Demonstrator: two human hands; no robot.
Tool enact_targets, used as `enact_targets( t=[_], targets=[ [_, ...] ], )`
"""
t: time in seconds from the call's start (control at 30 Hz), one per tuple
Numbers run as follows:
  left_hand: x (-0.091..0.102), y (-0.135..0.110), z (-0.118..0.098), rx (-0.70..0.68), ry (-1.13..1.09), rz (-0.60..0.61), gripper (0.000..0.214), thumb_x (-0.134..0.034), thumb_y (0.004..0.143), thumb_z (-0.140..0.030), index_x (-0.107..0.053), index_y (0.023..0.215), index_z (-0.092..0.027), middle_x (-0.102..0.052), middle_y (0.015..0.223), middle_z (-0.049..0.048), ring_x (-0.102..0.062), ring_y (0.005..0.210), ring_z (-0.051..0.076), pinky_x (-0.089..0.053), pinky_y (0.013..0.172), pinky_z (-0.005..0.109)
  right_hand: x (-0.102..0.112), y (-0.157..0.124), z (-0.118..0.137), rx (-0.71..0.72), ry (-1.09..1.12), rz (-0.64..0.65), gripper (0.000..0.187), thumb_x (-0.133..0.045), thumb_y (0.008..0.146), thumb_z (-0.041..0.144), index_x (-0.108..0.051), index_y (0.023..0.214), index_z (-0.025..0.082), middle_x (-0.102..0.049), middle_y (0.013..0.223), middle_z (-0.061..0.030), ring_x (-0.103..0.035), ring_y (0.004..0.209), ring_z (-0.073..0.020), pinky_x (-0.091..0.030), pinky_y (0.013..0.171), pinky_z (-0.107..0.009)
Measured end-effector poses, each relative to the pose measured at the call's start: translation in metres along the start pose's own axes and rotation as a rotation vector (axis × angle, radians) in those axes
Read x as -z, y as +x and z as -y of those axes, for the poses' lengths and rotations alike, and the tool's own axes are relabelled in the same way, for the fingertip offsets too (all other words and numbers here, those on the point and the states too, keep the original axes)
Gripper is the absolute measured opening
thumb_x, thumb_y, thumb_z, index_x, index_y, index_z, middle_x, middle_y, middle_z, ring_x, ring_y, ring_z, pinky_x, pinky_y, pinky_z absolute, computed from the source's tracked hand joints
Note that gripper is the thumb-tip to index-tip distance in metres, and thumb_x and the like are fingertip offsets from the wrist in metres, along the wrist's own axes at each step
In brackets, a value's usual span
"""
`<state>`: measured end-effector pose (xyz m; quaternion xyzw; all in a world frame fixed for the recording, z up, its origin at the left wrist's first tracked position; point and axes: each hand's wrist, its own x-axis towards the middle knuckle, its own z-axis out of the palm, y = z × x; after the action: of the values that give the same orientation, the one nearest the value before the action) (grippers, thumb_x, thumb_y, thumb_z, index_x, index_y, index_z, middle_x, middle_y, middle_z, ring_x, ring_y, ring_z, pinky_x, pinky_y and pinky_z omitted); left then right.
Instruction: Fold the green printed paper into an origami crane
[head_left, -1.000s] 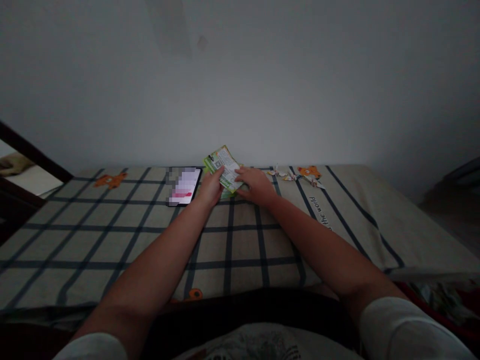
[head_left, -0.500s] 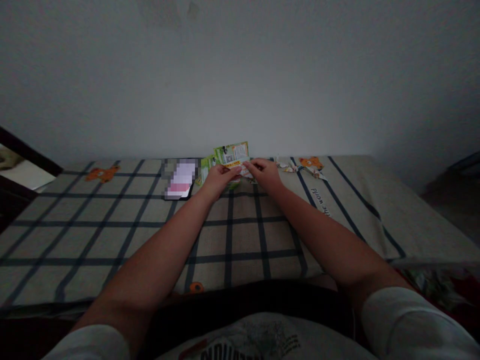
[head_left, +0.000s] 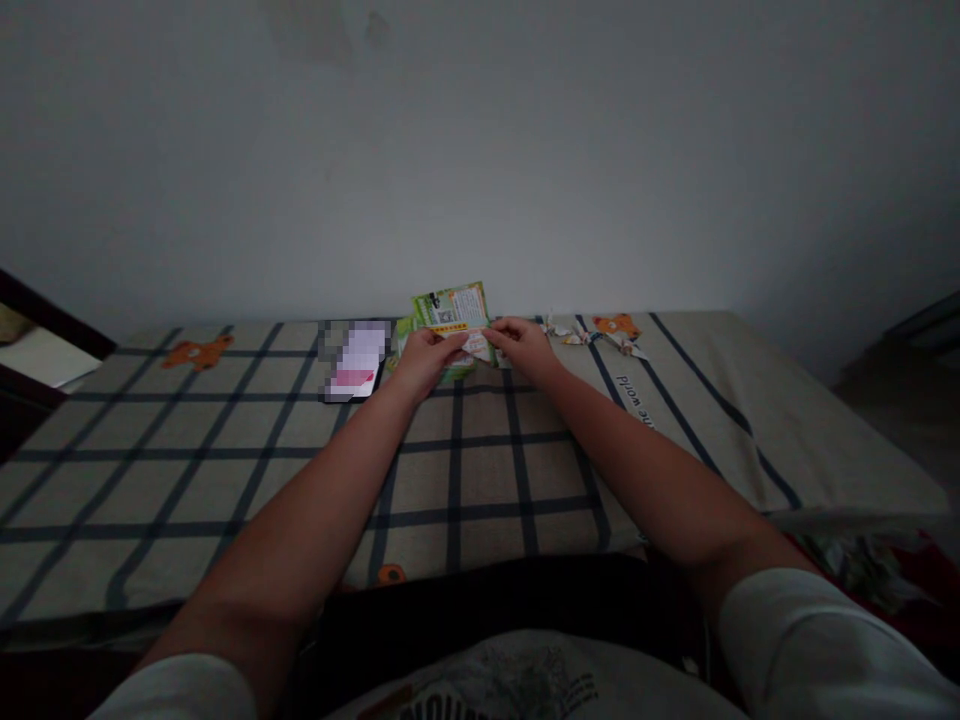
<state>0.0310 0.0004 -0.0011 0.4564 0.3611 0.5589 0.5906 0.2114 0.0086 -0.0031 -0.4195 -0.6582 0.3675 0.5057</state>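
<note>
Both my arms reach far out over a checked bedsheet (head_left: 225, 470). My left hand (head_left: 424, 358) and my right hand (head_left: 523, 345) pinch a green and white printed leaflet (head_left: 454, 308) between them, its top edge raised off the sheet. More green paper (head_left: 401, 335) lies under it, beside my left hand. A lit phone (head_left: 356, 362) lies flat just left of my left hand.
Several small folded paper pieces (head_left: 574, 335) lie to the right of my right hand, by an orange bear print (head_left: 616, 325). A plain wall (head_left: 480, 150) rises right behind the bed. A dark wooden frame (head_left: 45, 320) stands at the far left.
The leaflet has turned from tilted left to nearly upright and square. My right hand has gone from lying flat beside it to pinching its right edge.
</note>
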Motion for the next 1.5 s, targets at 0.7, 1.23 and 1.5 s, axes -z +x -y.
enact_targets(
  t=[0.7,1.23,1.5],
  targets=[
    [0.007,0.007,0.006,-0.015,0.003,-0.011,0.035,-0.086,0.062,-0.032,-0.075,0.087,-0.011,-0.076,0.097,0.0129,-0.073,0.082,0.021,-0.06,0.081,0.034,-0.001,0.0,-0.001,0.018,-0.01,-0.046,0.036,-0.068,0.075,0.051,-0.069,0.083,0.016,-0.066,0.071,-0.0016,-0.055,0.061,-0.0117,-0.046,0.061,-0.026],
    [0.002,0.0,-0.003,-0.068,-0.025,-0.074,0.033,-0.086,0.064,-0.031,-0.073,0.087,-0.011,-0.074,0.096,0.0109,-0.071,0.087,0.02,-0.058,0.083,0.033,0.001,0.0,0.0,0.0,-0.002,-0.047,0.038,-0.068,0.076,0.055,-0.07,0.081,0.017,-0.064,0.065,-0.0004,-0.054,0.059,-0.0111,-0.045,0.058,-0.025],
    [0.002,0.002,-0.005,-0.053,-0.082,-0.113,0.024,-0.084,0.066,-0.027,-0.071,0.076,-0.01,-0.074,0.091,0.0104,-0.07,0.083,0.017,-0.059,0.08,0.029,0.003,0.0,0.0,-0.022,0.016,-0.044,0.038,-0.067,0.076,0.054,-0.07,0.082,0.016,-0.063,0.065,0.0,-0.053,0.059,-0.0112,-0.044,0.057,-0.024]
  ],
)
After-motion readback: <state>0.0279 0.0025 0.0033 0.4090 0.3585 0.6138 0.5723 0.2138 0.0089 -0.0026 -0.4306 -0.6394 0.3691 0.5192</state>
